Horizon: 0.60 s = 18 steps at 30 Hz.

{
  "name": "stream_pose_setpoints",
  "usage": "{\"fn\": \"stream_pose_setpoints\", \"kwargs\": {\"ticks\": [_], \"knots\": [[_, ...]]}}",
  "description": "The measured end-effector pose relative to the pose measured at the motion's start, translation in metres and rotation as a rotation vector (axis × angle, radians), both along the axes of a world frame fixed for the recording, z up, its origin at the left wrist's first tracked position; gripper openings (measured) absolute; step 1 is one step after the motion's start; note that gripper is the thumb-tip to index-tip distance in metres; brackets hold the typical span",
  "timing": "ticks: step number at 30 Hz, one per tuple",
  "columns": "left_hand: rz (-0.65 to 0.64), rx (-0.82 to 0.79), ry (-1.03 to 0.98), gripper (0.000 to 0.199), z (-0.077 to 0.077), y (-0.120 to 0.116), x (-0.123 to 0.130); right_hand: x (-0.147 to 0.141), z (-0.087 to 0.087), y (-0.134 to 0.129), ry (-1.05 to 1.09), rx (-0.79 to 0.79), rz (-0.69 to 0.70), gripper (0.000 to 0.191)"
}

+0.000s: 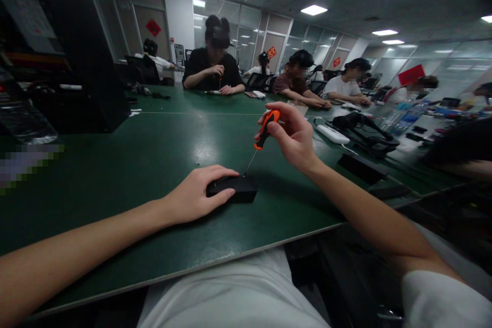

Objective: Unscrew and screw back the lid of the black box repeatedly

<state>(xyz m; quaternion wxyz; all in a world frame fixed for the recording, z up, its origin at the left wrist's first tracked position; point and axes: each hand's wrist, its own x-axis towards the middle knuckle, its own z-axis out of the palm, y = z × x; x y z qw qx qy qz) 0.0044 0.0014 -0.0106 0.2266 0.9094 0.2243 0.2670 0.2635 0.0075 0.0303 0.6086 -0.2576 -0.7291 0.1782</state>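
Note:
My left hand (203,190) grips a small black rectangular box (244,193) lying on the green tabletop, thumb along its near side and fingers over the top. Between the thumb and fingers of my right hand (294,136) is an orange and black screwdriver (265,129), held tilted. Its thin shaft runs down and to the left, and the tip meets the top of the box near its right end. A small bright spot shows at the tip; whether it is a screw I cannot tell.
The green table (154,164) ends at a pale edge near my lap. Right of my hands lie a white power strip (333,134), a black headset-like device (365,130) and a dark flat block (361,168). A black cabinet (77,51) stands left. Several people sit across the table.

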Motion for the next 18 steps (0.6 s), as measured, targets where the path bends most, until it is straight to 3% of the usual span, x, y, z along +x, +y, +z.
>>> {"fn": "stream_pose_setpoints", "kwargs": {"ticks": [6,18], "knots": [[0.007,-0.020,0.008,0.036,0.0011,-0.0008,-0.0004,-0.0052,0.0021,-0.0073,0.003,0.072,-0.053,0.039],[0.010,-0.024,0.010,0.036,0.0005,-0.0006,0.0006,-0.0019,0.0046,-0.0087,-0.029,0.122,0.036,0.029]]}}
